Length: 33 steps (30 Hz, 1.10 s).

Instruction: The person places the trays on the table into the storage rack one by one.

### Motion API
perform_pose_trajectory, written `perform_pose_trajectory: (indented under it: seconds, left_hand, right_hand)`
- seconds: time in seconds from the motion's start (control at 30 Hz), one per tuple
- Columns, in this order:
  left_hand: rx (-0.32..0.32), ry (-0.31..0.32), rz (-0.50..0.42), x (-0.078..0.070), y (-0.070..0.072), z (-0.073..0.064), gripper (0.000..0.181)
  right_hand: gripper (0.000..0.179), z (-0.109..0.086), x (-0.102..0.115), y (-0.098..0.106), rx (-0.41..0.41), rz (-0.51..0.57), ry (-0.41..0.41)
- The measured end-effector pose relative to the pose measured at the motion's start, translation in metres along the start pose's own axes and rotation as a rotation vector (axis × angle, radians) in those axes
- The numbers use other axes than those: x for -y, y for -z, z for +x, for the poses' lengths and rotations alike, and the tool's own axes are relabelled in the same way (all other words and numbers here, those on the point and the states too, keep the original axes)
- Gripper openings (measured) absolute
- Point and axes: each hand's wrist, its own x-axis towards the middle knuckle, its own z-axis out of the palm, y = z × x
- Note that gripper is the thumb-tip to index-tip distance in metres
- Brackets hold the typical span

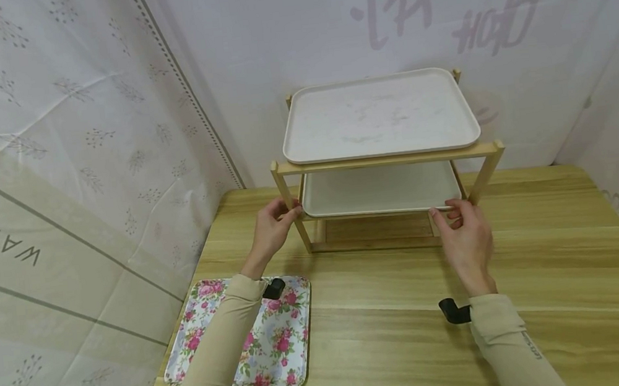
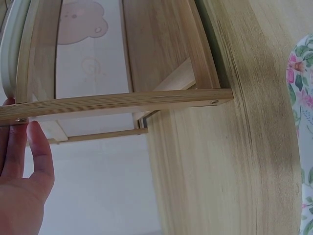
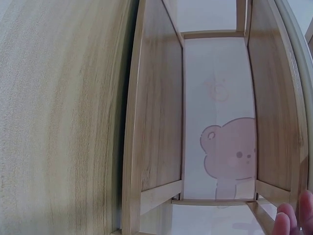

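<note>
A wooden rack (image 1: 385,161) holds one white tray (image 1: 380,114) on its top shelf and another white tray (image 1: 382,189) on the shelf below. At the rack's left front post my left hand (image 1: 271,231) grips around the wood, thumb across the front beside the lower tray's corner. The left wrist view shows the fingers (image 2: 41,159) up against the post. My right hand (image 1: 466,237) pinches the lower tray's front edge near its right corner. Only fingertips (image 3: 288,218) of that hand show in the right wrist view, at the shelf's edge.
A floral tray (image 1: 279,339) lies flat on the wooden table (image 1: 379,335), front left, partly under my left forearm. The rack's bottom shelf (image 1: 377,230) sits low over the table. Printed curtains (image 1: 114,143) hang behind and to both sides.
</note>
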Motion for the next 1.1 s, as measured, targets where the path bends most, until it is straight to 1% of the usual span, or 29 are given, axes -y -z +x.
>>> perform_pose_trajectory:
  seconds: [0.1,0.17,0.4,0.6,0.67,0.8,0.9,1.0,1.1]
  left_hand:
    - [-0.010,-0.004,0.005,0.013,-0.001,0.005,0.025]
    - [-0.017,-0.007,0.009,0.017,-0.001,0.005,0.025]
    - [-0.024,-0.032,0.007,0.021,-0.001,0.005,0.023]
    - [-0.022,-0.022,0.003,0.021,-0.001,0.005,0.024]
    - [-0.017,-0.020,0.003,0.019,-0.001,0.005,0.025]
    - [-0.004,-0.023,0.012,0.000,0.000,-0.002,0.025]
    - [-0.002,-0.022,0.021,-0.013,0.000,-0.007,0.024]
    - [-0.004,-0.023,0.026,-0.016,0.001,-0.008,0.024]
    - [-0.005,-0.029,0.034,-0.016,0.001,-0.008,0.024]
  right_hand:
    - [0.034,0.000,0.000,-0.001,0.002,-0.006,-0.005]
    - [0.035,0.000,0.000,-0.001,0.004,-0.008,-0.007]
    - [0.034,0.000,0.000,-0.001,0.007,-0.006,-0.011]
    - [0.034,0.000,0.001,0.000,0.014,0.000,-0.019]
    - [0.034,0.001,0.001,0.000,0.019,0.004,-0.020]
    - [0.036,0.001,0.002,0.001,0.031,0.017,-0.014]
    - [0.039,0.000,0.004,0.003,0.022,0.035,-0.009]
    - [0.036,-0.003,0.007,0.003,-0.006,0.064,0.007]
    - [0.024,-0.007,0.014,0.002,-0.002,0.126,0.019]
